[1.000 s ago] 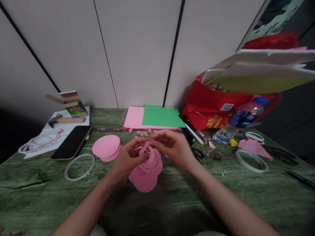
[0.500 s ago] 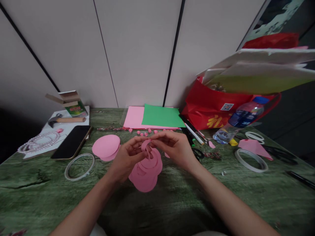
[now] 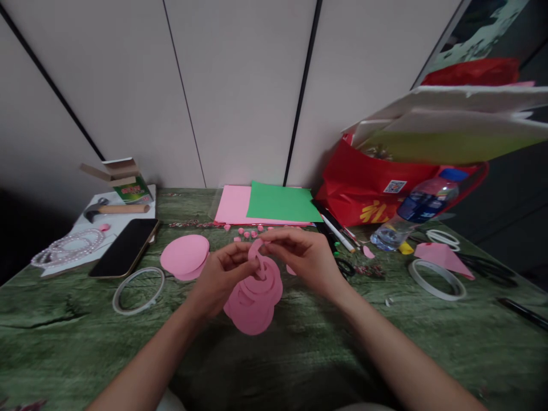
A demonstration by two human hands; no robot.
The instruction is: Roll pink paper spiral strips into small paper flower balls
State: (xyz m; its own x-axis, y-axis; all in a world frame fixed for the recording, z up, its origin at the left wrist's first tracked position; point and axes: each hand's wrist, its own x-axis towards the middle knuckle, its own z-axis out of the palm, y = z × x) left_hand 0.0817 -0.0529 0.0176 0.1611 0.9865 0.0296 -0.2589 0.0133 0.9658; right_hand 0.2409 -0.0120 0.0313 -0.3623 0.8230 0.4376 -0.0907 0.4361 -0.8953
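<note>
i'm making out a large yellow "礼" [image 3: 374, 212] on the red bag [image 3: 342, 185], and a qr code [image 3: 395, 186] is showing above it; lettering on the bottle [image 3: 422, 204] and small green box [image 3: 133, 191] is looking too blurred to read.

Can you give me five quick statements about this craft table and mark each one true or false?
1. The left hand and right hand both hold the curled pink paper strip. True.
2. The green sheet lies underneath the pink sheet. False: the green one is on top.
3. The smartphone lies left of the pink paper discs. True.
4. The hammer stands upright. False: it lies flat on the white sheet.
5. The plastic bottle has a blue cap. True.
</note>
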